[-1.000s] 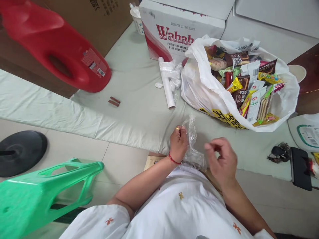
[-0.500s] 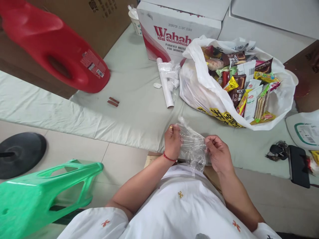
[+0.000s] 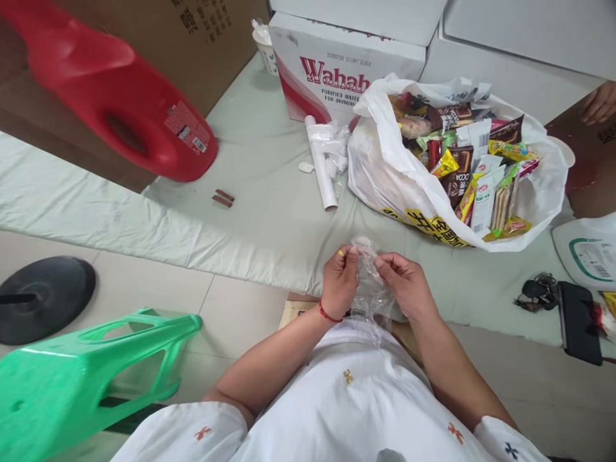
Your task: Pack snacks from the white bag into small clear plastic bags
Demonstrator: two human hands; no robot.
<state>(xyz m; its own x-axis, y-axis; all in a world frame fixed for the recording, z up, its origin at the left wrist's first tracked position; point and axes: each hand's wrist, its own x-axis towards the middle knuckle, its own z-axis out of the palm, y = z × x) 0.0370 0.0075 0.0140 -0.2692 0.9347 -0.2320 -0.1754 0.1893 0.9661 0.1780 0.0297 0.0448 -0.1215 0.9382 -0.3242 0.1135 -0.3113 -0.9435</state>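
Note:
Between my hands, in front of the table's near edge, hangs a crumpled clear plastic bag (image 3: 371, 298). My left hand (image 3: 339, 280) pinches its upper left side; a red cord is round the wrist. My right hand (image 3: 404, 282) grips the upper right side with thumb and fingers, close to the left hand. The bag's lower part droops over my white shirt. Beyond my hands a white roll (image 3: 321, 167) lies on the table cloth beside bunched clear plastic (image 3: 334, 151). To its right stands a white carrier bag (image 3: 385, 173) full of wrapped snacks (image 3: 459, 173).
On the left are a red jug (image 3: 144, 122), two small brown strips (image 3: 223, 197) and a green stool (image 3: 58, 378). A Wahaha water carton (image 3: 317, 70) stands behind. At right lie keys (image 3: 536, 292) and a phone (image 3: 580, 324). Another person's hand (image 3: 600, 104) shows at upper right.
My hands have come closer together, and the plastic that was stretched between them is now gathered. Another person's hand has appeared at the upper right.

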